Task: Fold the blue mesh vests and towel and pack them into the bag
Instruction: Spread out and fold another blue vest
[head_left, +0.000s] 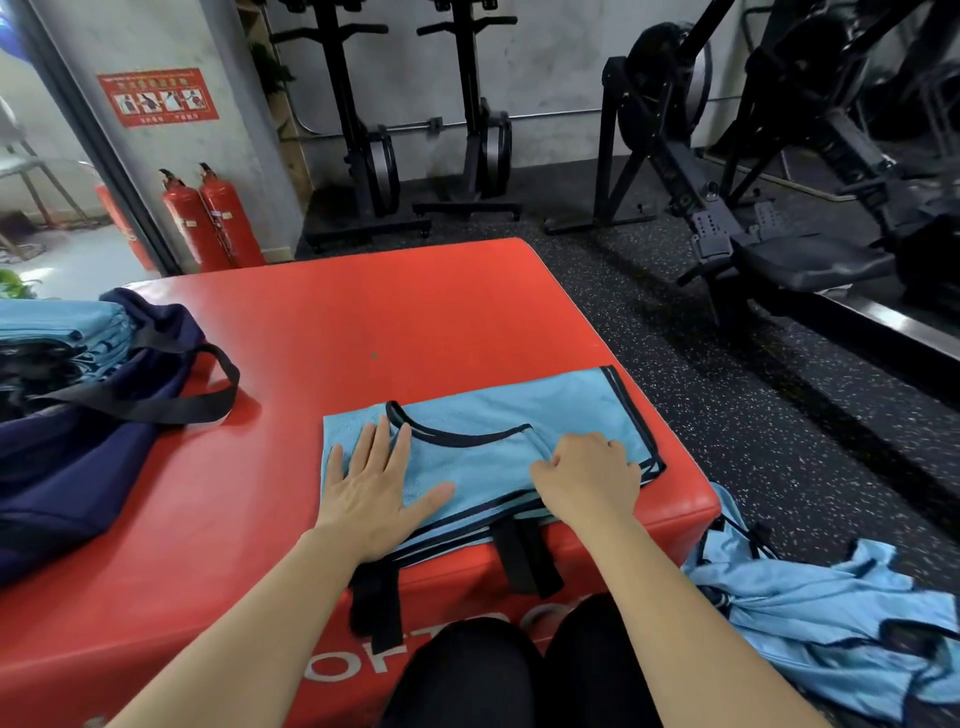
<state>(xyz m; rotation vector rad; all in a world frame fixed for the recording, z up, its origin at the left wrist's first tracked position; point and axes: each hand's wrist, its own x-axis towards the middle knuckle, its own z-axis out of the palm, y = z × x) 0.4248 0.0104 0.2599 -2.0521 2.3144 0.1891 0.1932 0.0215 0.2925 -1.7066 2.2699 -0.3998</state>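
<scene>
Hands lie on a blue mesh vest (571, 405) spread across the near edge of a red padded block (415, 312). The left hand (374, 483) is flat, its fingers straight and fanned out, pressing down the vest's left part just below the dark-trimmed neckline. The right hand (589, 475) has its fingers curled and grips a fold of the same vest near its right side, knuckles up.

Well to the left of the left hand, a navy bag (78, 457) sits open on the block, one black strap looping out toward the middle. Folded blue pieces (57, 332) are stacked in its mouth (whether any of them is the towel I cannot tell).

To the right of the right hand and lower, off the block, a pile of blue vests (831, 608) lies crumpled on the speckled floor (727, 389). Under the wrists, two black straps (524, 556) hang down the block's front face.

Far beyond the hands stand two red fire extinguishers (208, 218) by a wall and several black rowing machines (675, 156).
</scene>
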